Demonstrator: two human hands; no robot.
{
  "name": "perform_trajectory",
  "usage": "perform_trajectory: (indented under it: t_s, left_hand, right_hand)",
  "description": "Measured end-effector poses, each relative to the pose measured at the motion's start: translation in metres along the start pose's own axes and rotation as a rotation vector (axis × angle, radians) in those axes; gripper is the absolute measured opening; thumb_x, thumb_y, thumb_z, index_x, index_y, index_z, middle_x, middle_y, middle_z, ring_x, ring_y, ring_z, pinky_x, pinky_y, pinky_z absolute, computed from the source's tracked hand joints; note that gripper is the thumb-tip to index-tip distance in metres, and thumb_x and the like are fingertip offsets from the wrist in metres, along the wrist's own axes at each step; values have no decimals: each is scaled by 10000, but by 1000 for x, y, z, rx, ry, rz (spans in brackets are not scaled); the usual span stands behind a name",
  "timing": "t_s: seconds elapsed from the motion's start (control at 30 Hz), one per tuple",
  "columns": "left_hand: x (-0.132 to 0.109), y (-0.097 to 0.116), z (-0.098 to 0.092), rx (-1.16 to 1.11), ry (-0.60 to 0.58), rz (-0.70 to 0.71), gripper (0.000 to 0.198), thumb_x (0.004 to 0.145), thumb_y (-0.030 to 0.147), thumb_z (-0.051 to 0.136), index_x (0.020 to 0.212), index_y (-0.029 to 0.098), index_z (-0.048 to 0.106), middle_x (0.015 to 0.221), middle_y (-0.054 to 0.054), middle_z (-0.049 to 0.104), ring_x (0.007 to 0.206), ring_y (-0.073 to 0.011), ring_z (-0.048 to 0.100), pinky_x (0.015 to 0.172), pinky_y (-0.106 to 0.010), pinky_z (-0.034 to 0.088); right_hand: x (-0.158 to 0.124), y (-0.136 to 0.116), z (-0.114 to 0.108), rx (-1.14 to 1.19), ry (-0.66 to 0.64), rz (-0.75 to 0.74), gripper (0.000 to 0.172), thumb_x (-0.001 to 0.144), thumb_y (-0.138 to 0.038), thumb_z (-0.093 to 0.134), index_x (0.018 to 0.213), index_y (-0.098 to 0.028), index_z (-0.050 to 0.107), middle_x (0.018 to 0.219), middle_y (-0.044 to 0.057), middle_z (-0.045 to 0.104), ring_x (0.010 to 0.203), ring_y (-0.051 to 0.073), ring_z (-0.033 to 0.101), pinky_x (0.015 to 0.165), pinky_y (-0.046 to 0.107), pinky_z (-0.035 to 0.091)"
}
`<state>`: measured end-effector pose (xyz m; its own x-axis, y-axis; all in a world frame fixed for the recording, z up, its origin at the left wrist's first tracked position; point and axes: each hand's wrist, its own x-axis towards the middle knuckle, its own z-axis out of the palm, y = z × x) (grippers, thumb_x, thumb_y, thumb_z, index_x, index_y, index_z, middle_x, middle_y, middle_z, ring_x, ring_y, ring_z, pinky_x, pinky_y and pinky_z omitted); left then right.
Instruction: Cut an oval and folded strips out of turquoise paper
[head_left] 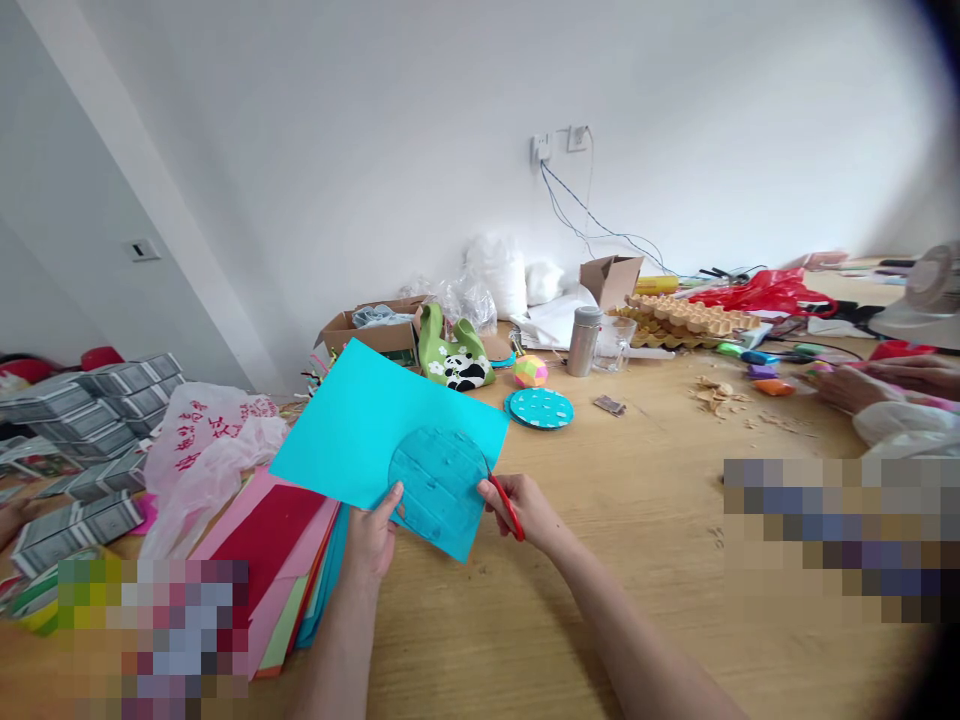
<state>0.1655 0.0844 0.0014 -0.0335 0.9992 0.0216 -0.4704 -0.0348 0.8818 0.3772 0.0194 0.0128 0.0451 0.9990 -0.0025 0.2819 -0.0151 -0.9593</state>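
Bright blue paper is held up over the table in my left hand, its thumb on top and its fingers hidden behind. A darker blue round piece with rough lines and marks lies on the sheet's lower right part. My right hand is closed round red-handled scissors. Their blades meet the right edge of the sheet beside the round piece; how far they are apart I cannot tell. Beyond the sheet, blue discs with white marks lie stacked on the table.
Coloured paper sheets lie left of my left arm, near a plastic bag and stacked grey boxes. Farther back stand a green panda bag, a steel flask and egg trays. Another person's hands are at right.
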Motion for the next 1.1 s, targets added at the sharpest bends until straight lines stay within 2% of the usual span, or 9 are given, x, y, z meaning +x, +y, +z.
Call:
perform_trajectory:
  t_s: [0.23, 0.43, 0.67, 0.93, 1.1]
  left_hand:
    - [0, 3, 0, 42, 44, -5, 568, 470, 329, 901, 977, 167, 705, 937, -54, 733, 936, -267, 664, 871, -435, 520]
    - [-1, 6, 0, 40, 31, 5, 625, 490, 334, 895, 1059, 171, 694, 1005, -68, 729, 964, -278, 655, 846, -430, 532]
    - [0, 4, -2, 62, 3, -1, 575, 512, 337, 889, 1023, 168, 687, 954, -60, 732, 946, -282, 659, 799, -419, 548]
    - [-1, 3, -1, 65, -9, 10, 636, 528, 342, 883, 1103, 176, 668, 1090, -82, 717, 1153, -312, 589, 999, -484, 460]
    - [1, 1, -3, 78, -24, 29, 657, 527, 351, 880, 1122, 180, 661, 1086, -79, 720, 1151, -314, 594, 1005, -494, 457]
  right_hand:
    - [0, -2, 1, 3, -1, 15, 597, 753, -775, 469, 583, -204, 462, 385, -44, 456, 344, 93, 436, 393, 217, 321]
    - [-2, -4, -2, -4, -65, -32, 655, 794, -792, 383, 611, -181, 533, 444, -4, 537, 400, 101, 473, 445, 223, 366]
    - [-1, -2, -2, -18, -43, -63, 639, 838, -759, 362, 563, -195, 482, 473, 7, 550, 455, 108, 500, 524, 233, 412]
    - [-3, -4, -6, -37, -32, -31, 611, 834, -739, 412, 566, -193, 474, 452, -6, 535, 412, 93, 466, 465, 220, 376]
    - [-2, -2, -6, -26, -15, -18, 576, 809, -719, 482, 589, -188, 500, 420, -25, 498, 378, 90, 443, 420, 218, 334]
